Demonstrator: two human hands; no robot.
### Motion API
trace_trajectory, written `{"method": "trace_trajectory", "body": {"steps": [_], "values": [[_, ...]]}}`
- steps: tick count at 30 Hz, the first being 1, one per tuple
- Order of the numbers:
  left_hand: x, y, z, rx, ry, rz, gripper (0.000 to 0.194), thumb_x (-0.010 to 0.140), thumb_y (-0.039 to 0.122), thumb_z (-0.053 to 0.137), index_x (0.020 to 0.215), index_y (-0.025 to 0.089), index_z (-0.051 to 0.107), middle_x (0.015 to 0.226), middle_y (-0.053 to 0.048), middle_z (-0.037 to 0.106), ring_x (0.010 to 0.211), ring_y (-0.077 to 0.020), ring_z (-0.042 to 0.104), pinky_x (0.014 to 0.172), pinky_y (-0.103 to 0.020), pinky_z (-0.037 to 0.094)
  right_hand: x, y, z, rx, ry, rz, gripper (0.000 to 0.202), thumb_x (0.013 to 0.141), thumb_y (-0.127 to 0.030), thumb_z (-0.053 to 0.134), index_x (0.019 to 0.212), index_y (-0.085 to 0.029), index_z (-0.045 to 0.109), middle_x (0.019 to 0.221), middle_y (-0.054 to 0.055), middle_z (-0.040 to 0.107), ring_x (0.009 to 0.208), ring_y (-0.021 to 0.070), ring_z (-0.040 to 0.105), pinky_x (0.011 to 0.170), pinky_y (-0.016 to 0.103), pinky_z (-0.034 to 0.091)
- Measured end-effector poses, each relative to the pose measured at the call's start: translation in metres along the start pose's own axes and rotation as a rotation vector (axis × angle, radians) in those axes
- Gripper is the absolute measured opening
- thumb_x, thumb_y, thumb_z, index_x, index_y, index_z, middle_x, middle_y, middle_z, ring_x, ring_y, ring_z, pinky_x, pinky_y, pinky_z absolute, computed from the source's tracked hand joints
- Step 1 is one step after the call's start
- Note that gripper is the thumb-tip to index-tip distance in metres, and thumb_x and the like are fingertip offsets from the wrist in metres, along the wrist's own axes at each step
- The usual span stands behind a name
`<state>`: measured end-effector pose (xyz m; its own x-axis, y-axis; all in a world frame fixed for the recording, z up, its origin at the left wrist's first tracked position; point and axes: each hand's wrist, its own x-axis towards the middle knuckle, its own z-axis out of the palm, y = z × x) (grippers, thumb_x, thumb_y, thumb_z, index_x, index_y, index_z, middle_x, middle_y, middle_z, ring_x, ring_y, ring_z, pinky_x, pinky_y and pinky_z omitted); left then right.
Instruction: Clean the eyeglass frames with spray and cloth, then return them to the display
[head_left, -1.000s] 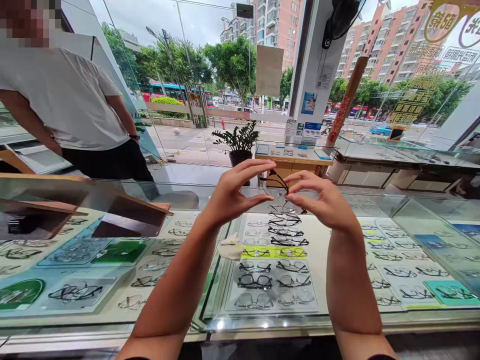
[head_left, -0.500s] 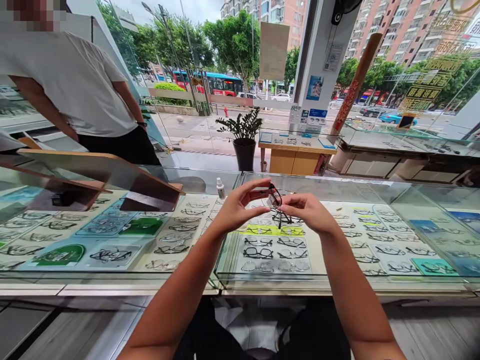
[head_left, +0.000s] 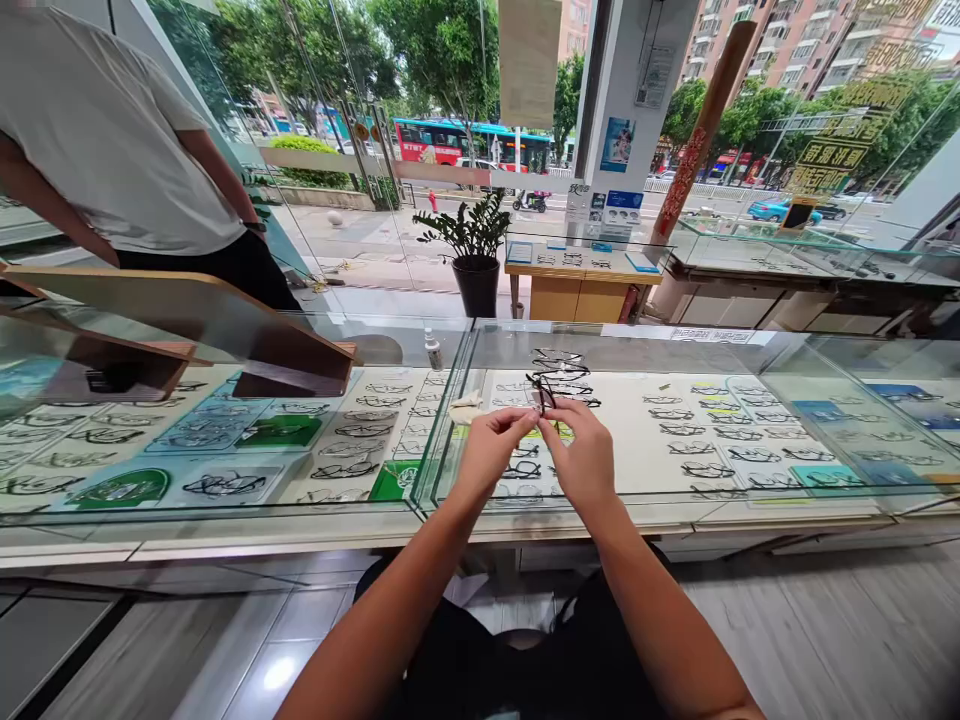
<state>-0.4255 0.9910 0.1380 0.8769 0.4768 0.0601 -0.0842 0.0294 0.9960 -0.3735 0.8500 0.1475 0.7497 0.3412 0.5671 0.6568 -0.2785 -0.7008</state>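
Note:
Over the glass counter, my left hand (head_left: pixel 493 448) and my right hand (head_left: pixel 582 450) meet fingertip to fingertip, both closed on a pair of dark-framed eyeglasses (head_left: pixel 542 392). The frame stands up above my fingers; its lower part is hidden by them. A pale folded cloth (head_left: pixel 466 408) lies on the glass just left of my left hand. Beyond my right hand, several more eyeglasses (head_left: pixel 561 366) are lined up in a column. Farther back on the left stands a small white spray bottle (head_left: pixel 433 348).
The glass display counter (head_left: pixel 645 508) runs across in front of me, with rows of eyeglasses inside. Wooden-edged mirrors (head_left: pixel 187 300) stand at left. Across the counter are a person in a white shirt (head_left: pixel 112 130), a potted plant (head_left: pixel 477 285) and a small wooden table (head_left: pixel 581 290).
My hands have come closer together and lower, toward me, with the eyeglasses between them. The view has tilted down, and the cloth and the column of eyeglasses now show.

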Motion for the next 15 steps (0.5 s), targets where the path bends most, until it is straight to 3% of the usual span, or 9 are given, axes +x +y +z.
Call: {"method": "trace_trajectory", "body": {"steps": [4, 7, 15], "values": [[0.003, -0.003, 0.002, 0.016, -0.098, -0.1, 0.041, 0.069, 0.057, 0.087, 0.082, 0.018, 0.083, 0.079, -0.003, 0.073, 0.065, -0.012, 0.047, 0.063, -0.027, 0.039, -0.006, 0.006, 0.003, -0.109, -0.03, -0.002, 0.023, 0.099, -0.024, 0.062, 0.111, -0.02, 0.081, 0.12, 0.014, 0.078, 0.111, 0.0302, 0.074, 0.097, 0.045, 0.06], [0.009, -0.001, 0.002, 0.081, -0.148, -0.082, 0.041, 0.07, 0.057, 0.086, 0.077, 0.017, 0.08, 0.073, -0.002, 0.069, 0.065, -0.0124, 0.048, 0.064, -0.027, 0.038, -0.007, 0.009, -0.002, -0.107, -0.079, 0.008, 0.026, 0.097, -0.023, 0.064, 0.117, -0.02, 0.08, 0.124, 0.014, 0.077, 0.114, 0.0311, 0.073, 0.1, 0.047, 0.06], [0.044, 0.021, 0.004, 0.503, -0.244, 0.077, 0.043, 0.075, 0.059, 0.079, 0.083, 0.018, 0.084, 0.064, -0.001, 0.066, 0.062, -0.0151, 0.049, 0.06, -0.029, 0.032, -0.011, 0.021, -0.03, 0.338, -0.148, 0.275, 0.027, 0.094, -0.038, 0.069, 0.114, -0.022, 0.08, 0.124, 0.01, 0.077, 0.112, 0.0261, 0.074, 0.101, 0.043, 0.062]]}}
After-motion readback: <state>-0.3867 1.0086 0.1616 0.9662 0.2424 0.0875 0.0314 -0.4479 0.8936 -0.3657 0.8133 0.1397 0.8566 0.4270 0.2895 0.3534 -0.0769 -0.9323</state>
